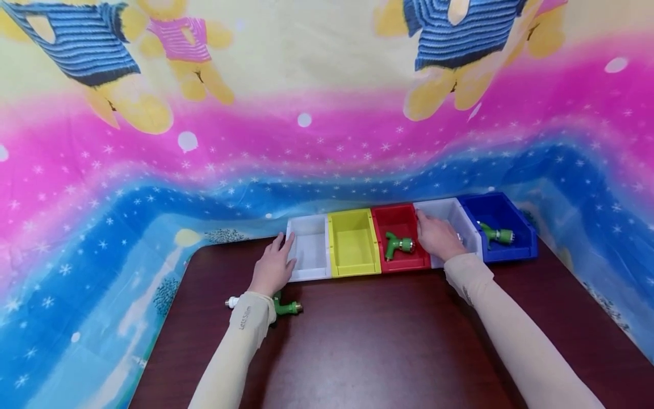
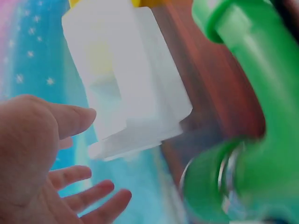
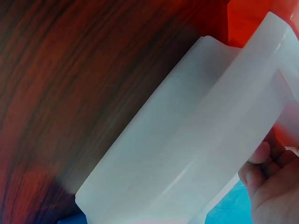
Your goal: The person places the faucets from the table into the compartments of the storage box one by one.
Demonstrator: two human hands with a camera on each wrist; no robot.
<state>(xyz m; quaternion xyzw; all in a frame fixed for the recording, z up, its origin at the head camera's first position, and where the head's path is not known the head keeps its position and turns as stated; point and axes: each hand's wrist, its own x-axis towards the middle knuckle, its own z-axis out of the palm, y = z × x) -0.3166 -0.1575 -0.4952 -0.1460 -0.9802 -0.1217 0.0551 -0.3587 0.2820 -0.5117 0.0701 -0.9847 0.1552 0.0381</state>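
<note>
My left hand (image 1: 272,266) is at the outer side of the leftmost white bin (image 1: 309,250), fingers spread; the left wrist view shows that hand (image 2: 51,154) with nothing in it. Under the left wrist lies a green Y-shaped hose connector (image 1: 287,307) on the table, large in the left wrist view. My right hand (image 1: 438,236) reaches into the other white bin (image 1: 472,245), fingers by the wall shared with the red bin (image 1: 403,211). The right wrist view shows those fingers (image 3: 259,161) bent behind the bin's front; what they touch is partly hidden. A metallic end (image 1: 460,243) shows beside the hand.
A yellow bin (image 1: 353,250) stands between the leftmost white bin and the red one. One green connector (image 1: 397,244) lies in the red bin, another (image 1: 497,234) in the blue bin (image 1: 531,245) at the right end. A patterned cloth (image 1: 306,153) hangs behind the brown table (image 1: 378,341).
</note>
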